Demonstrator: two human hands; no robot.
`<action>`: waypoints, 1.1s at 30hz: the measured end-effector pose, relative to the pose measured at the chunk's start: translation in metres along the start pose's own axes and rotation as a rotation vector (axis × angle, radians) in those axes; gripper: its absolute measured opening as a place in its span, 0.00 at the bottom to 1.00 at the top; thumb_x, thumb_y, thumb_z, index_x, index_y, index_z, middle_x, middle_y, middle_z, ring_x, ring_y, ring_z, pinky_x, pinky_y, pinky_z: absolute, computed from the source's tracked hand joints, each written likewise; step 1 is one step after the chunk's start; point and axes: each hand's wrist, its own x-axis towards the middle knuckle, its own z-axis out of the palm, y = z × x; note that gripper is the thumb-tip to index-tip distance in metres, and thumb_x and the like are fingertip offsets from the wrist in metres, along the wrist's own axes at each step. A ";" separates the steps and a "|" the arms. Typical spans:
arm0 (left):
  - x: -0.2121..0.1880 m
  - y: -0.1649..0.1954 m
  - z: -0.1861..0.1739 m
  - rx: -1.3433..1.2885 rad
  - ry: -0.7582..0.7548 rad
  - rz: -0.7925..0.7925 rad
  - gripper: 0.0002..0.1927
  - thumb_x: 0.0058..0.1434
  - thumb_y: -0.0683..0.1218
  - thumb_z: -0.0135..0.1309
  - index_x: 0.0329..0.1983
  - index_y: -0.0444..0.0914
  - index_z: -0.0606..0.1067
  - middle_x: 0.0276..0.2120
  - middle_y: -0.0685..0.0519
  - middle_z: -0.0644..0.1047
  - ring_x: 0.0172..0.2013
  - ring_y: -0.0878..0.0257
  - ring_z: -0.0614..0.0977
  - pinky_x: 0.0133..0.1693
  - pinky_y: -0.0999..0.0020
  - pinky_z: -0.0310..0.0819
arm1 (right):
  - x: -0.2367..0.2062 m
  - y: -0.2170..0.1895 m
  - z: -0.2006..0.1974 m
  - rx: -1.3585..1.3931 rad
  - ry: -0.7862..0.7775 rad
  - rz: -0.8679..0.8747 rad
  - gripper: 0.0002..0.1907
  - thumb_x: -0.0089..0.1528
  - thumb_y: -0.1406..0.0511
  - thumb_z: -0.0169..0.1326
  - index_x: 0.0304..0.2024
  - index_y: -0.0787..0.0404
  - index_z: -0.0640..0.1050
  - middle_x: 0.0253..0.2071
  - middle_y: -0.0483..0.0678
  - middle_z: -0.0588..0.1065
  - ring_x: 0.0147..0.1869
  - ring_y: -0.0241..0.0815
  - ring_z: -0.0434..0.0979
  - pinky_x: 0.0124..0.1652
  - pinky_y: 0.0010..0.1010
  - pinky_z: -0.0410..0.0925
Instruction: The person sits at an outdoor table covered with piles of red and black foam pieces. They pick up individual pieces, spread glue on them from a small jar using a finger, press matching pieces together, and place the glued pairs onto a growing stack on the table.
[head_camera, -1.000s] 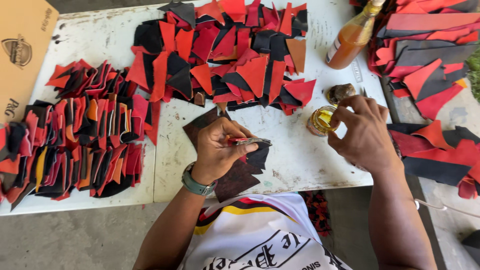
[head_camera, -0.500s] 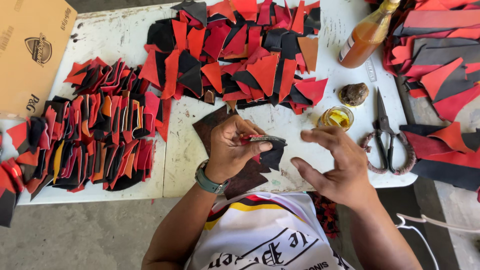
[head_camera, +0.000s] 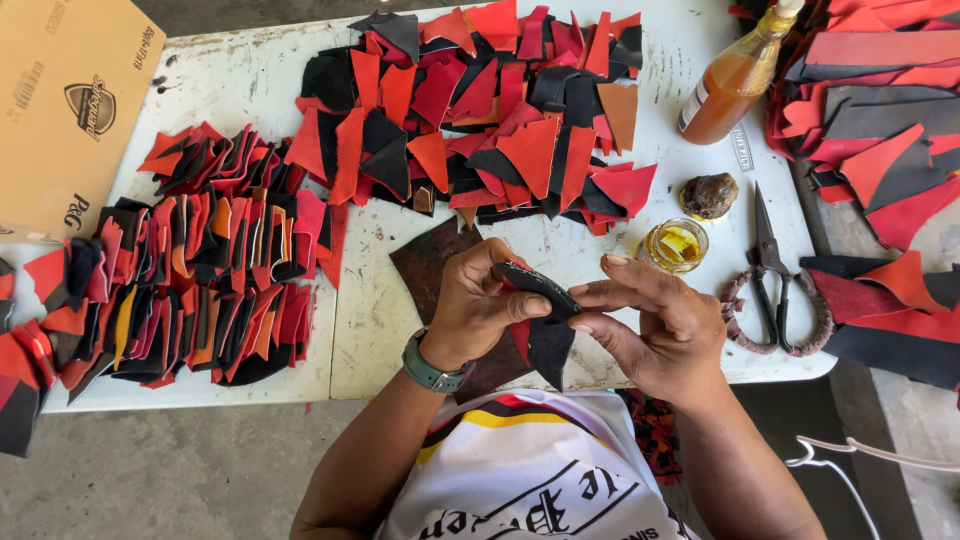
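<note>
Black-and-red leather piece (head_camera: 535, 300) sits just above the worktop (head_camera: 600, 270) edge, pinched in the left hand (head_camera: 480, 305) grip, fingers closed on its upper edge. Right hand (head_camera: 640, 320) touches its right end, fingertips pressed together. Step judged: folding or pressing an edge. Glue jar (head_camera: 673, 245) and scissors (head_camera: 770, 270) lie right of the grip.

Both arms are bare to the shoulder. A grey-green wristwatch (head_camera: 430, 368) circles the left wrist. The white shirt (head_camera: 530, 470) carries black, yellow and red bands with black lettering.
</note>
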 end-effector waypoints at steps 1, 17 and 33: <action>0.000 0.000 0.001 -0.012 -0.002 0.007 0.15 0.60 0.41 0.70 0.41 0.37 0.73 0.35 0.58 0.78 0.38 0.73 0.79 0.41 0.78 0.74 | 0.001 -0.001 0.000 -0.001 0.006 -0.002 0.31 0.58 0.73 0.68 0.61 0.67 0.70 0.42 0.54 0.83 0.51 0.41 0.85 0.53 0.30 0.74; -0.015 0.028 0.019 0.542 0.142 0.423 0.13 0.63 0.34 0.65 0.39 0.32 0.69 0.44 0.41 0.82 0.38 0.68 0.85 0.33 0.78 0.79 | -0.001 -0.043 0.004 -0.546 0.047 -0.152 0.26 0.55 0.54 0.65 0.53 0.56 0.81 0.62 0.59 0.65 0.67 0.60 0.64 0.68 0.49 0.62; -0.013 0.023 0.025 0.687 0.160 0.514 0.13 0.61 0.33 0.65 0.38 0.35 0.71 0.43 0.44 0.83 0.30 0.73 0.79 0.30 0.79 0.70 | -0.009 -0.045 0.015 -0.338 0.028 0.001 0.29 0.59 0.53 0.58 0.57 0.65 0.80 0.66 0.61 0.63 0.74 0.58 0.60 0.74 0.52 0.54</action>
